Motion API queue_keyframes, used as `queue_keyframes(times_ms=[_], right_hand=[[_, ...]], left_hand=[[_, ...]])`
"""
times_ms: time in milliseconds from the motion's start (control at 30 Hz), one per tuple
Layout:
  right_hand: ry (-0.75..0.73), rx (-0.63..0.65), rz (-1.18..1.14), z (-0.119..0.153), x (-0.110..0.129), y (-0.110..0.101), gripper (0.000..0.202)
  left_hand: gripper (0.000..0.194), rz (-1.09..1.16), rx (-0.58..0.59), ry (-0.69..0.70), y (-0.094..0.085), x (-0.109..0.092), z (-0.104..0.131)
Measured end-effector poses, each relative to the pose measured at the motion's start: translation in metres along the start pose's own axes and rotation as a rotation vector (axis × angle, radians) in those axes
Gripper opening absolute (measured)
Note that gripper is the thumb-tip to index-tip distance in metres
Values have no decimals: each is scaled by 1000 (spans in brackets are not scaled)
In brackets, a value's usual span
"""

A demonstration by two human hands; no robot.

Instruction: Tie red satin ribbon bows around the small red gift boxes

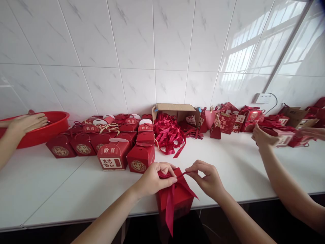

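A red gift box (186,200) stands at the front edge of the white table, with a dark red ribbon (169,210) over its top. One ribbon end hangs down the box's front. My left hand (158,179) is closed on the ribbon in a loop at the box's upper left. Thumb and forefinger of my right hand (203,176) pinch another part of the same ribbon, just above the box's right side. Behind my left hand stands another red box (139,162), beside one with a white label (111,159).
Rows of red boxes (83,149) stand at left. A cardboard box (175,107) with a ribbon heap (169,132) is at the back. Other people's hands reach in at a red basin (61,122) and at boxes (285,138) on the right.
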State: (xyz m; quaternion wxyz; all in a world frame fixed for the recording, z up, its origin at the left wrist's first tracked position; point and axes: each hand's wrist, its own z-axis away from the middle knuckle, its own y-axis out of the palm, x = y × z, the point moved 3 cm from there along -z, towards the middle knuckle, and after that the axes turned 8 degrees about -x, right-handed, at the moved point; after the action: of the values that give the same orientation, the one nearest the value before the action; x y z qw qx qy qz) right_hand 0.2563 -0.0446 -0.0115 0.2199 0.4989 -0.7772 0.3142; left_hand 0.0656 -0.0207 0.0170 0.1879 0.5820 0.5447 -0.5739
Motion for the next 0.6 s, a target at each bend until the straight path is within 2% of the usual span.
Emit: queue_keyframes(times_ms=[133,233,300,400,600], right_hand=[[-18,39,-1,-1,3,0,10],[-33,70,-4,-4,6,0,8],[-48,82,-9,-6,9,-1,9],[-79,99,-26,-9,12,1,12],[-99,-28,-8,-7,12,8,11]], left_hand=[[18,-39,20,-93,-5,2,2],[24,-35,25,-120,-7,3,3],[23,-4,-6,-110,-5,3,2],[31,10,-53,-110,-2,5,1],[28,-72,-40,-142,2,6,0]])
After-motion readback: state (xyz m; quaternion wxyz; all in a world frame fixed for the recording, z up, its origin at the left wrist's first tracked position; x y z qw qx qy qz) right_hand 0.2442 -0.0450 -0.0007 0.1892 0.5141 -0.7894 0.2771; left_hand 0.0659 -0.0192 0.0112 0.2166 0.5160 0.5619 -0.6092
